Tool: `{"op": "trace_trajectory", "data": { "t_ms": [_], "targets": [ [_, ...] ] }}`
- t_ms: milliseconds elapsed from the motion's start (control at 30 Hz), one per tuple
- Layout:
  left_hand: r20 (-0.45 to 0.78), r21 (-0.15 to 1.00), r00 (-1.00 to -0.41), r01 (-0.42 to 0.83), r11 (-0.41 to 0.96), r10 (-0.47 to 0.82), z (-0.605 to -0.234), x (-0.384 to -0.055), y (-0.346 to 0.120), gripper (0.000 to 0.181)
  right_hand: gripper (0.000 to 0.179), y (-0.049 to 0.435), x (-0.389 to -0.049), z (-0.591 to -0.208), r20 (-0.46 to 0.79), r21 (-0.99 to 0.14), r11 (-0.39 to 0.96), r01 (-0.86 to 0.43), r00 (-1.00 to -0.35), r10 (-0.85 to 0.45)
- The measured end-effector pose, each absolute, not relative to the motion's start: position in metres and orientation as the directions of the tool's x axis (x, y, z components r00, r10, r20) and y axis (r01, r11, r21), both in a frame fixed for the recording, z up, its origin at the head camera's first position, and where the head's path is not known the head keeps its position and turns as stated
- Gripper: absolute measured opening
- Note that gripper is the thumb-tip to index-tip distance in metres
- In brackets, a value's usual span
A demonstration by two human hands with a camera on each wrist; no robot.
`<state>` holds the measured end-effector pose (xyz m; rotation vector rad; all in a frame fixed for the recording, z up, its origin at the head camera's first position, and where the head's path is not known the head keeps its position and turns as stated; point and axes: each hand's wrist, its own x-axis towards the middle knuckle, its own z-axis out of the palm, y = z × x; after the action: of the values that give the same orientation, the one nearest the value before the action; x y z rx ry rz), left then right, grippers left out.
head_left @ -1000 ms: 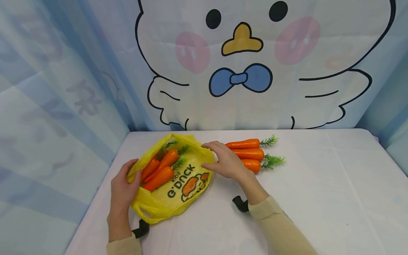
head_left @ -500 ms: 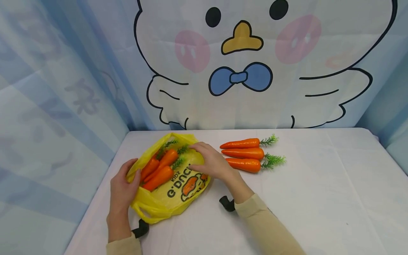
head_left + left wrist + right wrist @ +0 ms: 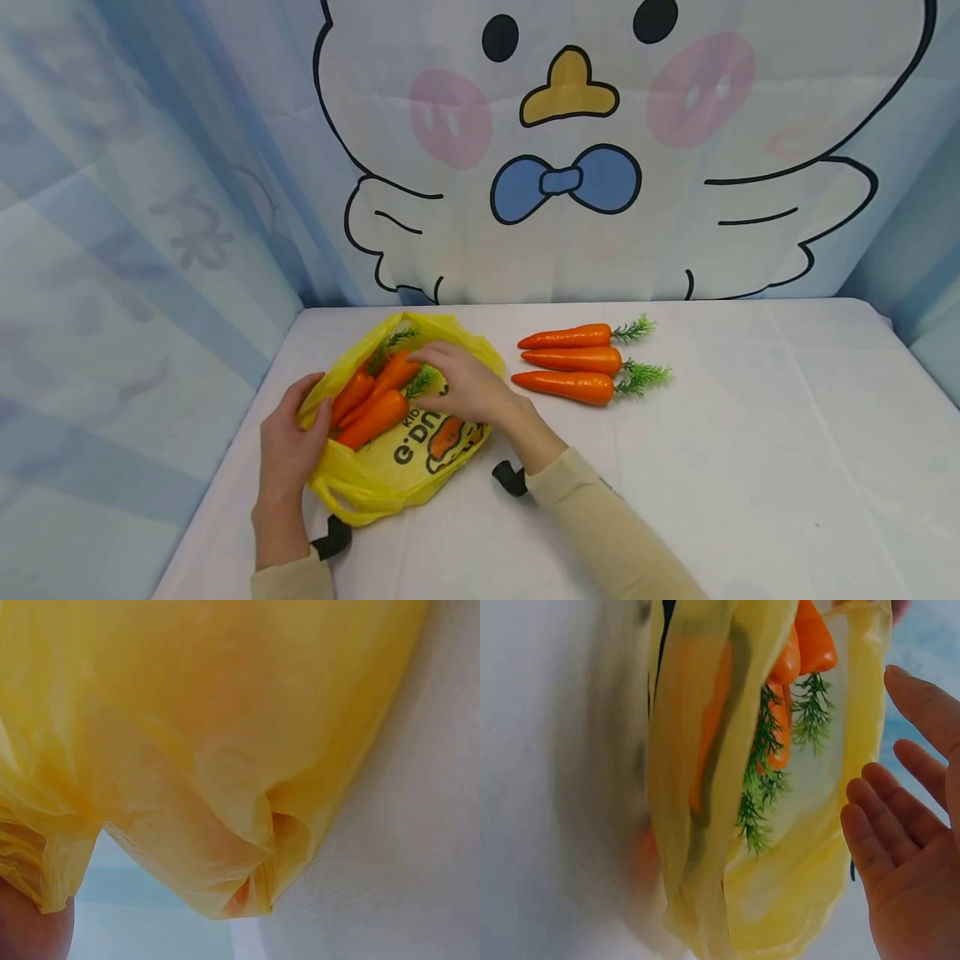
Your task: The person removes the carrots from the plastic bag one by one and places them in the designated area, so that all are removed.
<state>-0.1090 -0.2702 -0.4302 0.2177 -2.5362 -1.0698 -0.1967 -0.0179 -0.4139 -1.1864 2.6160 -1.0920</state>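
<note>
A yellow plastic bag (image 3: 363,492) printed with a duck lies on the table, its mouth spread toward me. Inside are orange carrots (image 3: 377,418) with green tops, three plainly visible. My left hand (image 3: 291,442) pinches the bag's left rim between thumb and fingers; in the left wrist view the yellow plastic (image 3: 210,750) fills most of the picture. My right hand (image 3: 467,385) reaches over the bag's mouth beside the carrot tops, thumb and fingers apart. The right wrist view shows the right hand (image 3: 911,855) with fingers extended and nothing in them, beside leafy carrot tops (image 3: 765,780).
Three more carrots (image 3: 566,385) lie side by side to the right of the bag, leaves pointing right. The table (image 3: 750,467) has a white cover. A curtain with a cartoon duck (image 3: 570,258) stands behind it, and a blue curtain (image 3: 135,333) hangs at the left.
My right hand has moved left, from beside the loose carrots to over the bag's mouth by the carrot tops. My left hand keeps its hold on the rim.
</note>
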Motion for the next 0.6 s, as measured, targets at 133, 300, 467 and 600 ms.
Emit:
{"op": "trace_trajectory", "data": {
  "t_ms": [133,300,467,600],
  "targets": [
    [0.278,0.718,-0.918,0.003,0.696,-0.283,-0.431,-0.109,-0.27,0.038,0.06,-0.026,-0.195,-0.416,0.216,-0.617,0.45,-0.646,-0.689,-0.692],
    [0.249,0.725,-0.923,-0.024,0.688,-0.294,-0.431,-0.108,-0.269,0.039,0.057,-0.037,-0.192,-0.418,0.196,-0.632,0.445,-0.635,-0.686,-0.7],
    [0.239,0.727,-0.923,-0.035,0.685,-0.3,-0.429,-0.108,-0.268,0.039,0.057,-0.048,-0.19,-0.422,0.175,-0.639,0.433,-0.636,-0.669,-0.723],
    [0.24,0.728,-0.926,-0.028,0.685,-0.293,-0.427,-0.109,-0.268,0.04,0.056,-0.056,-0.189,-0.426,0.17,-0.648,0.417,-0.638,-0.654,-0.737]
  ]
}}
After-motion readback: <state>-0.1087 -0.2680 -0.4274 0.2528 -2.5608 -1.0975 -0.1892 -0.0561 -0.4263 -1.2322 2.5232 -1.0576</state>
